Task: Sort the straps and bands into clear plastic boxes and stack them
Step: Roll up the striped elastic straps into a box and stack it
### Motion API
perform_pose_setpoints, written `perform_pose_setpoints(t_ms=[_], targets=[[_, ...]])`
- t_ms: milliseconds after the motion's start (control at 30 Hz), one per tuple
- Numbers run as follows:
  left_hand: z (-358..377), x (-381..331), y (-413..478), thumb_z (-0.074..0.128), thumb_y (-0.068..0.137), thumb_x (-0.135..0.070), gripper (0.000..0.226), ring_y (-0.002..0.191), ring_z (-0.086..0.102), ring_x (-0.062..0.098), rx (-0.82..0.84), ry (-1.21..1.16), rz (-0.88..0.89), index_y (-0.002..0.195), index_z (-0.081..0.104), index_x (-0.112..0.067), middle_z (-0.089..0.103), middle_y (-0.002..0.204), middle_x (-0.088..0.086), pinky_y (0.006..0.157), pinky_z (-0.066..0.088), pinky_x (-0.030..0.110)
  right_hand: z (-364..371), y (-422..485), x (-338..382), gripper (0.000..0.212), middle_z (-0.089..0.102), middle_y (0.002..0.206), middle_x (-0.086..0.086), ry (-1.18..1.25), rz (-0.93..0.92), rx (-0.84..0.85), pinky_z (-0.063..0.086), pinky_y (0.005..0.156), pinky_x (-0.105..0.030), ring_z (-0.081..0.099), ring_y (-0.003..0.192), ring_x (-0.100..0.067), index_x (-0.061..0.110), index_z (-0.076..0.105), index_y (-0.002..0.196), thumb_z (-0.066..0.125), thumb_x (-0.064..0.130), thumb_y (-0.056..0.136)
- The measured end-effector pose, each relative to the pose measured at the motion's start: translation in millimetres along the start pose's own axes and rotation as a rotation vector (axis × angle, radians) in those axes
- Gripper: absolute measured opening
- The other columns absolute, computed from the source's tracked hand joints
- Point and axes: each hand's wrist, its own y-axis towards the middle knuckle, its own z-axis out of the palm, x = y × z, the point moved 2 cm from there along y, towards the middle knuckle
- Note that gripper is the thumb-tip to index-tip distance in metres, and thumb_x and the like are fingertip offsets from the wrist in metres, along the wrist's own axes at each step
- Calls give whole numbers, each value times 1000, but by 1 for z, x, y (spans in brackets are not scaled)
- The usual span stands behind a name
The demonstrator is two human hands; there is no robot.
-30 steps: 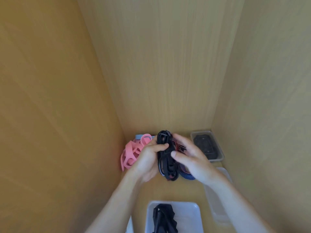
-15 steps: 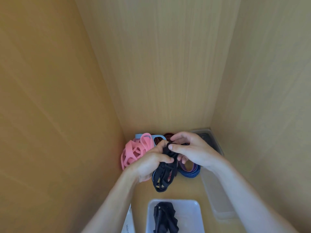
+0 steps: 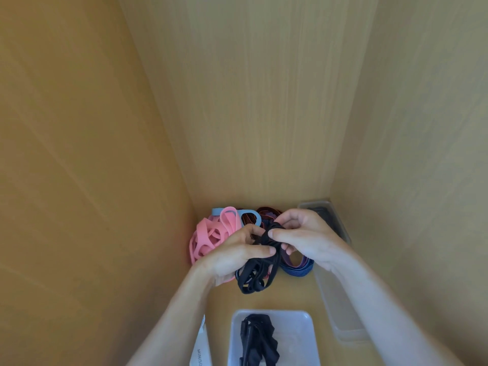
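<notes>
Both my hands hold a bundle of black straps [image 3: 257, 276] over the shelf floor. My left hand [image 3: 237, 256] grips its middle, thumb across the top. My right hand [image 3: 303, 237] pinches the bundle's upper end with thumb and fingers. Loose loops hang below my hands. Behind lie pink bands [image 3: 208, 239], a light blue band [image 3: 250, 216], a dark red-patterned strap [image 3: 268, 212] and a blue-purple strap [image 3: 298, 268]. A clear box [image 3: 301, 328] at the front holds another black strap bundle [image 3: 257, 339].
Wooden walls close in on the left, back and right. A clear box [image 3: 327, 210] with something dark inside sits in the back right corner. A clear lid or empty box [image 3: 340, 313] lies along the right wall. A white labelled item [image 3: 200, 350] is at the front left.
The black bundle has come down and forward, its loops now hanging below my hands. My right hand moved from the bundle's side up to pinch its top end.
</notes>
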Motion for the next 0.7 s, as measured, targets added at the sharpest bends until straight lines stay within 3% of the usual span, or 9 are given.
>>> perform_pose_setpoints(t_ms=[133,300,400,500,700], targets=[[0,2,-4,71,91,-20,37,90,69,24,94,-9,-4,123,62,-5,72,101,11,75,56,32,-4,0,4,12,69,69,-3,42,-37,4,54,59,-26,63,58,-13,7,71,92,78,8,83],[0,6,-6,70,89,-10,34,91,68,22,151,42,42,122,61,-9,71,99,8,80,56,32,-3,-1,7,11,69,73,-7,106,-66,6,56,61,-29,65,63,-18,4,70,93,77,4,84],[0,12,-7,65,91,-4,37,100,68,35,134,-37,62,127,57,-5,69,105,16,93,55,47,-3,-1,9,12,70,79,-10,125,-90,-21,58,63,-29,67,65,-20,3,69,94,76,2,85],[1,17,-5,63,92,-1,37,89,69,29,101,-113,64,128,57,-1,70,97,10,100,51,59,-2,-2,8,12,71,88,-13,131,-95,-49,61,67,-32,70,68,-21,3,68,96,75,2,86],[0,20,-5,62,87,-1,33,77,67,15,16,-196,48,120,65,-8,70,92,2,83,59,41,0,-9,4,12,72,95,-9,45,-176,-70,62,72,-35,73,74,-23,11,67,97,73,6,88]])
